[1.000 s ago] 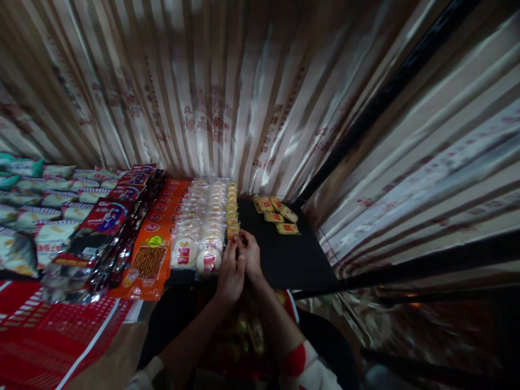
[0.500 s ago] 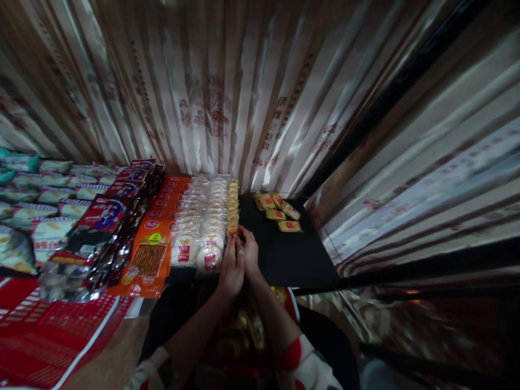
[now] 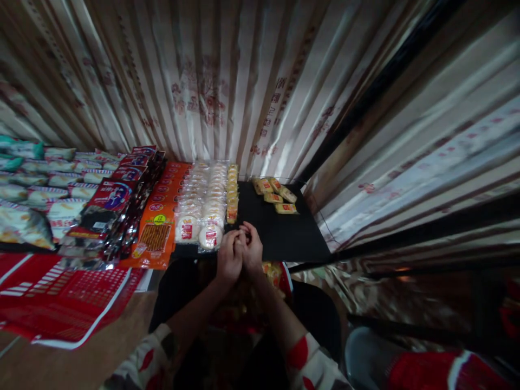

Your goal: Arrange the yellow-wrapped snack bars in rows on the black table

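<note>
Near the front edge of the black worktop [image 3: 284, 238], we are holding our left hand [image 3: 229, 258] and right hand [image 3: 252, 250] together, fingers curled and meeting, and we cannot tell whether either grip is pinching anything. Just beyond our fingertips, the row of small yellow packets [image 3: 232, 208] is running back toward the pleated curtain [image 3: 244, 81], right beside the wrapped white crackers [image 3: 210, 235], while loose yellow packets [image 3: 273, 198] are lying farther right.

The cream left sleeve [image 3: 148, 355], at seven o'clock, bore red leaf-like marks; the right sleeve [image 3: 314, 360], at five, a broad red patch [image 3: 298, 351]. Dark trousers [image 3: 317, 309] clothed both knees.
</note>
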Tool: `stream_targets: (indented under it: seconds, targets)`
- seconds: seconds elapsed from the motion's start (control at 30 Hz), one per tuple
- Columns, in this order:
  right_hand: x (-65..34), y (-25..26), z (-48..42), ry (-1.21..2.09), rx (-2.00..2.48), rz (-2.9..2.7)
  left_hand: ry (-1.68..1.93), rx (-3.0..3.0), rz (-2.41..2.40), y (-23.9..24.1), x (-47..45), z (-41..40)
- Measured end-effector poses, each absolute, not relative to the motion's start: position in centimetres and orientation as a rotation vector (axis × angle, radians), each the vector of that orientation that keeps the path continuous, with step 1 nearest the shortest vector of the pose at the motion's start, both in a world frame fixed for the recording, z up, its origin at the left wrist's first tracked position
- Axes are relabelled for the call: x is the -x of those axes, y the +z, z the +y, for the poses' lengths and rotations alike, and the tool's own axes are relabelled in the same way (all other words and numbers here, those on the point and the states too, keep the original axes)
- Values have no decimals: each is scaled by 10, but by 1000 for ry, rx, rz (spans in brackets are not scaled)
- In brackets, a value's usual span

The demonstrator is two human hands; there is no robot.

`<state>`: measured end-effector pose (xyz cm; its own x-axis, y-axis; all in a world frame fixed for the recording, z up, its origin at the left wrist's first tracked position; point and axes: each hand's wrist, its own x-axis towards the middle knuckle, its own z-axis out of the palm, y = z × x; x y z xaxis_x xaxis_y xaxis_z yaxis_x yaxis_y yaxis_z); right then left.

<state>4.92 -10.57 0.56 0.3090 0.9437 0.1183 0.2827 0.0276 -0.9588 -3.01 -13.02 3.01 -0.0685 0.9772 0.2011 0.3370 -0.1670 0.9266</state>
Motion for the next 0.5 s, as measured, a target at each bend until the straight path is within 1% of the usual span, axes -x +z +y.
stream_targets:
  seconds: [0.1,0.17,0.23,0.37,0.43,0.5]
  targets:
    - [-51,7,-144,722,1538,-1222,1232,-1597,1388,27,36,-166]
    - [-55,2,-168,683,1619,-1315,1098,-1593,1415,20,40,-189]
    - [-62,-9,-189,720,1729,-1516,844,-1608,1488,9,46,-209]
    - [-73,-39,-221,972,1935,-2099,126,-1756,1536,-18,60,-233]
    - [-74,-50,-231,1015,2034,-2328,-41,-1798,1513,-30,65,-239]
    - [-71,-55,-238,961,2050,-2481,-66,-1783,1514,-38,67,-241]
